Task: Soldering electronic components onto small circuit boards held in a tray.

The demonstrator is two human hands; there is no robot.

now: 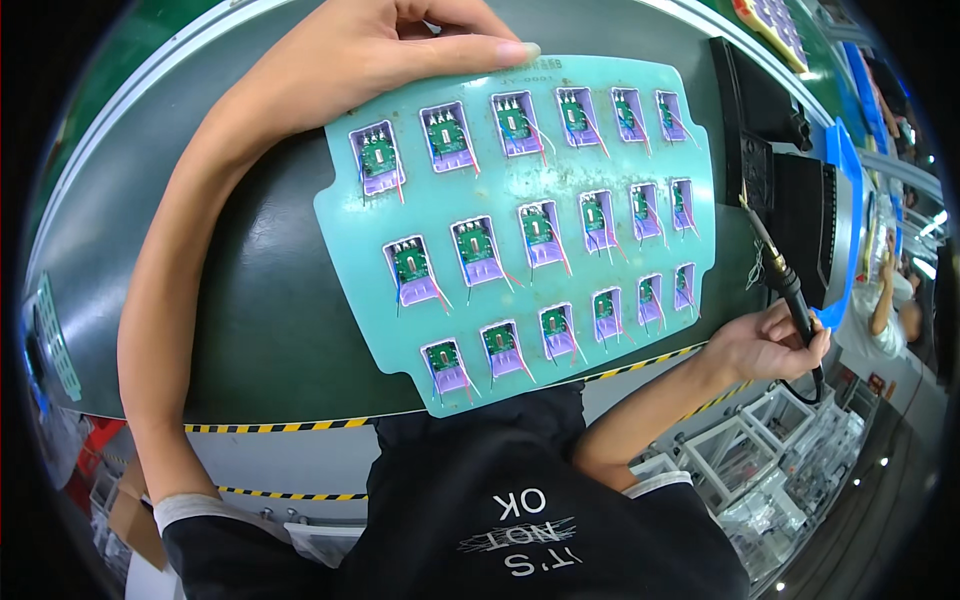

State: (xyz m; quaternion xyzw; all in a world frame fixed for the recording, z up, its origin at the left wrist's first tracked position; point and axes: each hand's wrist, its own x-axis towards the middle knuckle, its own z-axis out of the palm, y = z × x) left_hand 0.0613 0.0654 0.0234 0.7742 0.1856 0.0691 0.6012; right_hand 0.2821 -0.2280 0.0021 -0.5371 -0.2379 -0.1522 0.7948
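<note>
A light green fixture board (480,300) lies tilted before me, with rows of purple pockets. Each pocket carries a small green circuit board (378,157) with thin red, blue and white wires trailing off it. My left hand (400,50) reaches over to the board's far edge and grips it, thumb on top and the other fingers partly hidden. Off to the right of the board, my right hand (770,343) is closed around the black handle of a soldering iron (788,285). Its tip points up and away, apart from the circuit boards.
A dark work mat (270,300) covers the table, whose near edge has yellow-black striped tape (290,425). Black equipment (800,210) and a blue tray (850,200) stand at right. Another perforated green board (58,340) is at far left. Clear-plastic-covered frames (770,440) sit below right; another person (890,300) is beyond.
</note>
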